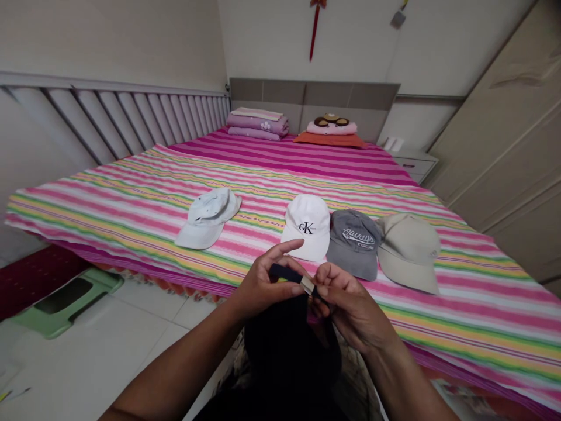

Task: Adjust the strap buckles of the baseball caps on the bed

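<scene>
A dark cap (284, 342) hangs low in front of me, its back strap (284, 272) raised between both hands. My left hand (265, 283) is closed on the strap, thumb below and index finger stretched out above. On the other side, my right hand (353, 304) pinches the strap beside the metal buckle (307, 285). Just beyond my hands lie a white cap (307, 222) with black letters, a grey cap (353, 242) with white lettering and a beige cap (409, 248), side by side. Farther left rests a pale cap (208, 216), its inside partly showing.
The caps lie on a striped sheet (131, 193) over a bed. Folded purple bedding (256, 126) and an orange pillow (328, 139) sit by the headboard (267, 90). A green stool (65, 304) stands on the floor at left, a nightstand (414, 164) at back right.
</scene>
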